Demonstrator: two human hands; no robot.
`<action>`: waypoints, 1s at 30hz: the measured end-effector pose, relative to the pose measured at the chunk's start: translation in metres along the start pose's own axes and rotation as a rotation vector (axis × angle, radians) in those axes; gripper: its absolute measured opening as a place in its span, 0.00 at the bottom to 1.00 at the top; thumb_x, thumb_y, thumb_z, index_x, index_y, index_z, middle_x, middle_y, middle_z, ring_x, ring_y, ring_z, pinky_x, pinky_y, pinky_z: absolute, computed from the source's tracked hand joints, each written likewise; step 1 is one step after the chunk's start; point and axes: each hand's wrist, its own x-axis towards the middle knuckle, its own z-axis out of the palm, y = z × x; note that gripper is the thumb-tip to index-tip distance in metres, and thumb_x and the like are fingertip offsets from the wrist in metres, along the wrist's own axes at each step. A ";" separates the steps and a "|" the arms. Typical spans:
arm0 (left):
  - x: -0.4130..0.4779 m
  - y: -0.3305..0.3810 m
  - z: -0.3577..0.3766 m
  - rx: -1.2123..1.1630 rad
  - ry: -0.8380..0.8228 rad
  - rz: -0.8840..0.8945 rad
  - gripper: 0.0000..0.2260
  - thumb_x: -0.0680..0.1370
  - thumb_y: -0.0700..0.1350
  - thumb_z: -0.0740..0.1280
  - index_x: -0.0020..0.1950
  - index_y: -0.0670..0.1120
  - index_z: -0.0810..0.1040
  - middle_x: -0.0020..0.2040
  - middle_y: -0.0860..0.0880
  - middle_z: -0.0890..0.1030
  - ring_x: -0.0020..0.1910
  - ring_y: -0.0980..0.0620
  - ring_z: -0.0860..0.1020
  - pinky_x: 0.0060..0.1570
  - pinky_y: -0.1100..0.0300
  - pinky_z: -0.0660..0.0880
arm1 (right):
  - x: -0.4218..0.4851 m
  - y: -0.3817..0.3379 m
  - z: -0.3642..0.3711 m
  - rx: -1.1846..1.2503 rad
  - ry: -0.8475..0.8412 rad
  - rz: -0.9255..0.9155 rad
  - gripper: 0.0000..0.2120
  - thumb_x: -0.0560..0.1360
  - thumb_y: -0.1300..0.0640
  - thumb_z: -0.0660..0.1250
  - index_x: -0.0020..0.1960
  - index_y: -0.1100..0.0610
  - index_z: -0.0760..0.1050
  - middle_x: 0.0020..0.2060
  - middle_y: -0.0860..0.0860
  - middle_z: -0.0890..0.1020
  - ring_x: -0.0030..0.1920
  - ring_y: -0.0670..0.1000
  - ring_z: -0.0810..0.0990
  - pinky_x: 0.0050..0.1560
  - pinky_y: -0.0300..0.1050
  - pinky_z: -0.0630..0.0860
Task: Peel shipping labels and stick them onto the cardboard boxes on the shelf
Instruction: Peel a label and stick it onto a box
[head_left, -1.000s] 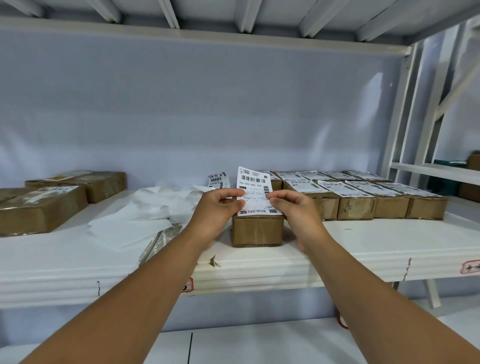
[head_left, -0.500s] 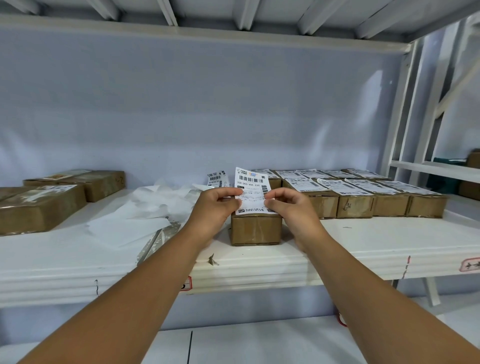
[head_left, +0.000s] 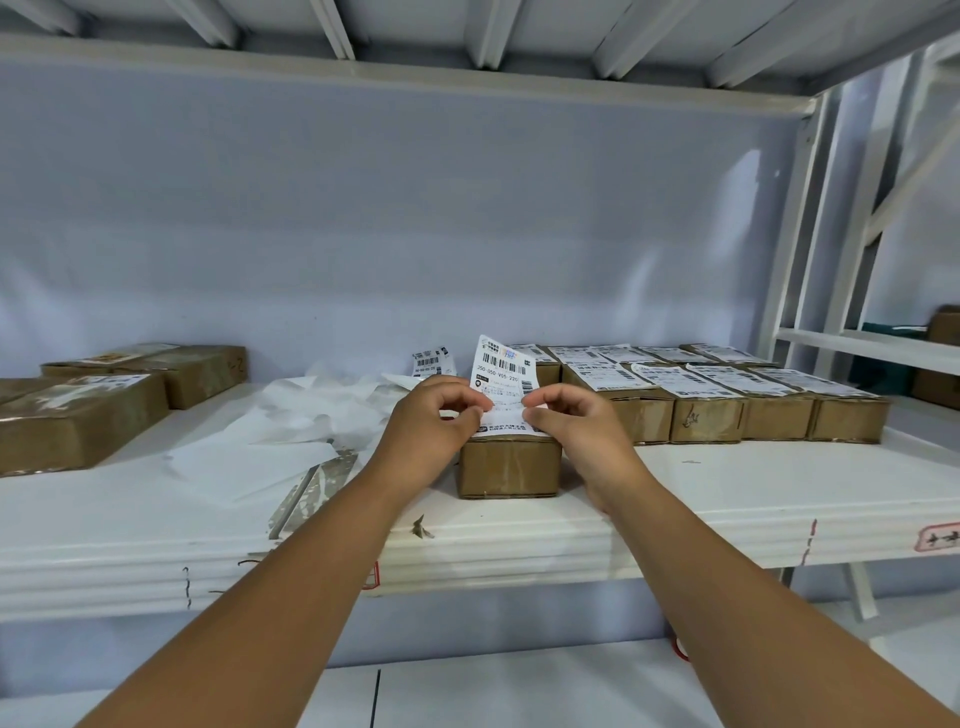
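A white shipping label (head_left: 503, 371) with barcodes stands tilted above a small cardboard box (head_left: 509, 466) near the shelf's front edge. Its lower end lies on the box top. My left hand (head_left: 434, 422) pinches the label's left edge and my right hand (head_left: 574, 423) pinches its right edge, both at mid height. To the right sit several labelled cardboard boxes (head_left: 706, 400) in rows. Another loose label (head_left: 432, 361) stands behind my left hand.
A heap of white backing paper (head_left: 291, 426) lies left of the hands on the white shelf (head_left: 727, 499). Brown boxes (head_left: 78, 415) sit at the far left. A shelf upright (head_left: 800, 228) and a neighbouring shelf stand at right.
Both hands have slid down the label toward the box, and the label's lower part now lies on the box top. The box has not moved.
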 end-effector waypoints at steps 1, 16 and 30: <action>0.000 0.000 0.000 0.024 -0.005 -0.001 0.09 0.76 0.39 0.67 0.42 0.53 0.81 0.48 0.59 0.77 0.47 0.64 0.74 0.44 0.78 0.67 | 0.000 0.000 0.000 -0.006 0.002 0.004 0.08 0.72 0.66 0.70 0.40 0.53 0.80 0.41 0.54 0.75 0.39 0.47 0.74 0.39 0.36 0.72; 0.002 -0.010 0.004 0.040 -0.038 -0.119 0.11 0.78 0.44 0.62 0.46 0.61 0.79 0.59 0.51 0.75 0.63 0.52 0.70 0.65 0.57 0.65 | 0.003 0.005 0.000 -0.138 0.028 -0.064 0.06 0.71 0.61 0.71 0.38 0.51 0.79 0.34 0.46 0.71 0.36 0.44 0.69 0.39 0.37 0.66; 0.003 -0.008 0.005 0.066 0.010 -0.129 0.11 0.77 0.40 0.62 0.54 0.50 0.82 0.62 0.52 0.73 0.63 0.56 0.68 0.64 0.65 0.60 | 0.005 0.003 -0.001 0.039 0.042 0.077 0.09 0.75 0.62 0.65 0.41 0.54 0.82 0.41 0.48 0.84 0.42 0.47 0.80 0.41 0.40 0.74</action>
